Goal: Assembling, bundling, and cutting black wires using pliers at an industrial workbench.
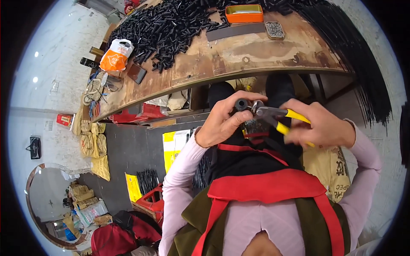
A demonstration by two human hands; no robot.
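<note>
In front of my lap, my left hand is closed around a short black tube, its round open end facing up at me. A small shiny metal piece shows beside the tube, close to the fingers; its exact shape is hard to make out. My right hand grips pliers with yellow handles. Their grey jaws reach to the metal piece, but whether they bite on it I cannot tell. The right fingers are slightly blurred.
Beyond my hands stands a worn wooden table with a heap of black tubes. On it are an orange box, a small tray of metal bits and a phone. Long black rods hang off its right end.
</note>
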